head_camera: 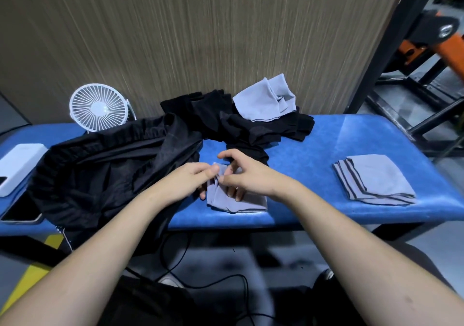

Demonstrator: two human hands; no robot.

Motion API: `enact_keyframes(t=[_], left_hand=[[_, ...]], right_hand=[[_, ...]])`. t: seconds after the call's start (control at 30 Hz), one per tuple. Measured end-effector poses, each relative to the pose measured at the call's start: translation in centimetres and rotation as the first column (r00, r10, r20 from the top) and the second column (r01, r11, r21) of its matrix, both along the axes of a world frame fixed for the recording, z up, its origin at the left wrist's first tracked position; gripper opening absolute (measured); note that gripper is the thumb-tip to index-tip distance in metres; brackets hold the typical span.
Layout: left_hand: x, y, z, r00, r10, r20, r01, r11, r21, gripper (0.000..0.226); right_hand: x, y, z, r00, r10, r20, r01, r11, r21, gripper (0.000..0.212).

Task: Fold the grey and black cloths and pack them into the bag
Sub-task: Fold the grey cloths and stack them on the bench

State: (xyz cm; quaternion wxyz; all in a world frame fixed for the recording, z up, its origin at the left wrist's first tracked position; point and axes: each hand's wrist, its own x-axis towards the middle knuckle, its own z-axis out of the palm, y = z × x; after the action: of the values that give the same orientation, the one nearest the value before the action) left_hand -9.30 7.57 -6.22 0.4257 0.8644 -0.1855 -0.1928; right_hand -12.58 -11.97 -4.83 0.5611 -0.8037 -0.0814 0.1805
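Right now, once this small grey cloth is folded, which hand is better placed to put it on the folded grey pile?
The right hand: the stack of folded grey cloths lies on its side, with bare blue table between.

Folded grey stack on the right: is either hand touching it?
Apart. Head view shows bare blue table between the folded grey stack and the right hand.
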Motion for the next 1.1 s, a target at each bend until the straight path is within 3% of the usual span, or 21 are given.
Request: enact_keyframes(t=[0.13,0.23,0.4,0.47,0.7,1.1], left_hand=[[0.3,-0.6,-0.3,0.998,0.052,0.047,-0.057,0.991,0.12,0.026],[0.4,-0.7,-0.2,0.997,0.071,0.028,-0.074,0.989,0.128,0.018],[0.2,-0.7,0.0,0.996,0.088,0.03,-0.092,0.984,0.151,0.016],[0.2,-0.6,-0.1,0.996,0.09,0.028,-0.093,0.983,0.156,0.017],[0.0,-0.7,0.1,0.995,0.094,0.032,-0.097,0.983,0.156,0.016],[0.2,-0.6,0.0,0.993,0.118,0.002,-0.117,0.981,0.152,0.018]], right_hand=[[0.0,-0.9,-0.3,0.999,-0.005,-0.034,0.007,0.998,0.07,0.053],[0.0,-1.7,-0.2,0.999,-0.022,0.035,0.021,1.0,0.02,0.035],[0.2,-3.6,0.0,0.942,0.073,0.328,0.048,0.936,-0.348,0.022],[0.3,-4.1,-0.3,0.92,0.148,0.364,0.04,0.886,-0.462,0.023],[0.5,-4.4,-0.8,0.927,0.208,0.312,0.021,0.801,-0.598,0.031],[1.1,-5.3,-1.0,0.943,0.199,0.267,0.03,0.748,-0.663,0.038]])
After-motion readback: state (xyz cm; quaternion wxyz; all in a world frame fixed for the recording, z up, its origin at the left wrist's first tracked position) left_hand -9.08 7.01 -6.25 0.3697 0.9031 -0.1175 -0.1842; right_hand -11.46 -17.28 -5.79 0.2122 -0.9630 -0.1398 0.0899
